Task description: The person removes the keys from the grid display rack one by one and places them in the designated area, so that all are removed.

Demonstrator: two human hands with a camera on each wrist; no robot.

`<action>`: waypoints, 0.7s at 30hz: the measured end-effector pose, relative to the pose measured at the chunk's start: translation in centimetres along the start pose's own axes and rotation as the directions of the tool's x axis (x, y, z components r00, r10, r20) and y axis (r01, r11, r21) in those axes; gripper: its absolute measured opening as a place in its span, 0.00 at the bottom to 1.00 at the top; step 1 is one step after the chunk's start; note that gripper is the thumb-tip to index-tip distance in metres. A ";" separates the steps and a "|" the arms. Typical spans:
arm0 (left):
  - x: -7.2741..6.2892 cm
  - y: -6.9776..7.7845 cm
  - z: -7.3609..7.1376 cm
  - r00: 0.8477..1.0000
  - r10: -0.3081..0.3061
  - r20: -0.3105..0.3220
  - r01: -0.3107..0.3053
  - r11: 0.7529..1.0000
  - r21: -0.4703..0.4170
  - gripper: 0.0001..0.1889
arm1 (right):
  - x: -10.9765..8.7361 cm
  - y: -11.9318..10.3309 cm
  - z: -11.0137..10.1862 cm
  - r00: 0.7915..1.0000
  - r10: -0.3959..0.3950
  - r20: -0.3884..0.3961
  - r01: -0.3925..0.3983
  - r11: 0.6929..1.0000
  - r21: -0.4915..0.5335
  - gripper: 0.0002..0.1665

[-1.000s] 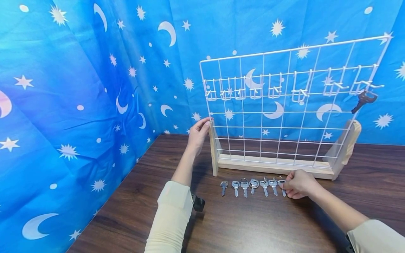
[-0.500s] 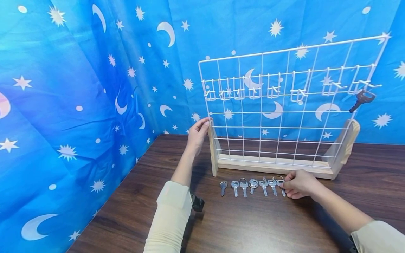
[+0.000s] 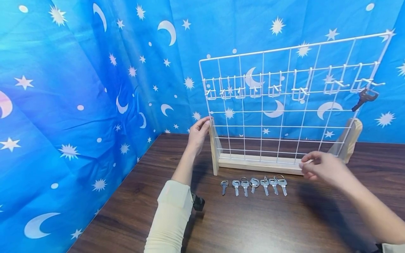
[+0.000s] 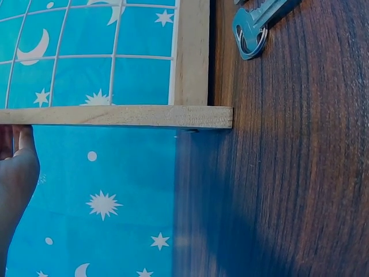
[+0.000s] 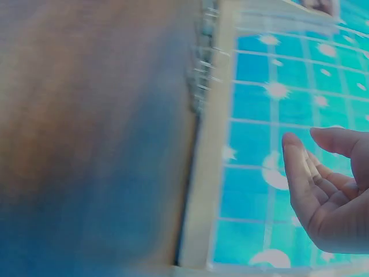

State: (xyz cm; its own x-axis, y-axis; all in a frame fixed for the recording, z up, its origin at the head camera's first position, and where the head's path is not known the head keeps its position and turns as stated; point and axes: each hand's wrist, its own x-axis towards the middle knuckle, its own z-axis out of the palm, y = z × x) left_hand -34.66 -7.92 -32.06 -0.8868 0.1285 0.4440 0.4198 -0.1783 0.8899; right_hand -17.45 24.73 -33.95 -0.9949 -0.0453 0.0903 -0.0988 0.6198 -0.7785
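Observation:
My left hand (image 3: 197, 136) grips the upper end of the left wooden post (image 3: 213, 151) of a white wire grid rack (image 3: 269, 111); in the left wrist view its thumb (image 4: 25, 138) touches the post's outer face. My right hand (image 3: 326, 168), bent with thumb and fingertips apart, is in the air before the rack's lower right, holding nothing. Several silver keys with rings lie in a row on the table before the rack, from a key (image 3: 224, 187) at the left to a key (image 3: 282, 185) at the right. A dark key (image 3: 364, 99) hangs from the rightmost hook.
Several white hooks, such as a hook (image 3: 300, 92) near the middle, stick out from the grid. The rack's wooden base (image 3: 253, 163) stands on a dark brown table (image 3: 246, 225). Behind is a blue cloth (image 3: 136, 70) with stars and moons.
My right hand has let go of the rightmost silver key in the row and moved up and to the right. The left hand has stayed at the post.

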 end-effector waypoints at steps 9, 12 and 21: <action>0.0 0.0 0.0 1.000 0.006 -0.003 -0.006 1.000 -0.004 0.16 | -1.0 -1.6 -5.0 0.943 0.015 -0.333 0.004 0.998 0.055 0.20; -0.1 0.0 0.0 1.000 0.005 -0.004 -0.005 1.000 -0.007 0.16 | -1.3 -2.3 -6.0 0.875 0.010 -0.484 0.056 0.991 0.123 0.08; -0.1 0.2 0.1 1.000 -0.009 -0.003 0.008 1.000 -0.016 0.16 | -0.2 -3.9 -7.8 0.702 -0.057 -0.710 0.193 0.975 0.113 0.24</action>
State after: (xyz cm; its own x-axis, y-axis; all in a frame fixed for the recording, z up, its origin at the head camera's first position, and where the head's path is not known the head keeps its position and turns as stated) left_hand -34.42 -7.88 -31.92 -0.8909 0.1273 0.4361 0.4090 -0.1930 0.8919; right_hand -16.70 28.47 -26.11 -0.6781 0.4893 0.5483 -0.2902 0.5071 -0.8115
